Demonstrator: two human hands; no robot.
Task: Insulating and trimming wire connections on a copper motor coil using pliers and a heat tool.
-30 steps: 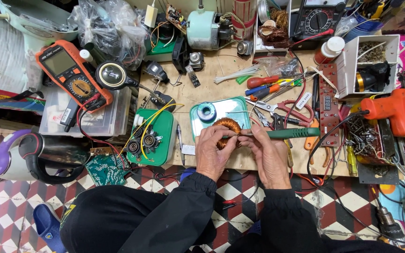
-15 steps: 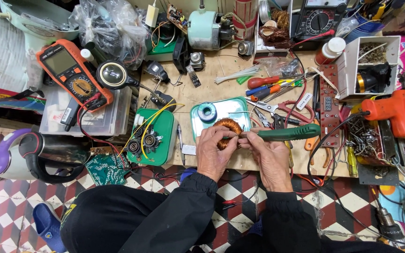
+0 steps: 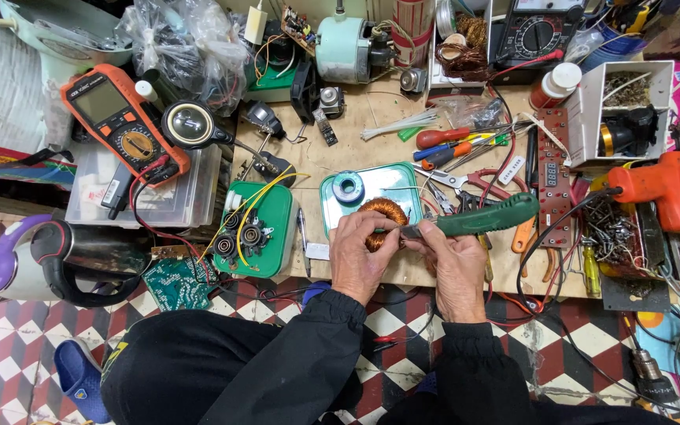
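Observation:
My left hand (image 3: 362, 253) grips a round copper wire coil (image 3: 379, 215) over the front of the wooden workbench (image 3: 332, 161). My right hand (image 3: 454, 264) holds a green-handled tool (image 3: 482, 218), whose metal tip touches the coil's right side. The handle slants up to the right. Behind the coil lies a teal lid (image 3: 387, 185) with a small solder spool (image 3: 348, 189) on it. Both sleeves are black.
An orange multimeter (image 3: 123, 126) rests on a plastic box at left, a green tray of small parts (image 3: 265, 228) beside the coil. Screwdrivers and pliers (image 3: 458, 149) lie behind, an orange drill (image 3: 667, 189) at right. A kettle (image 3: 57, 260) stands lower left.
The green tool's handle has tilted upward to the right, and its tip stays against the coil. Both hands remain in the same spot.

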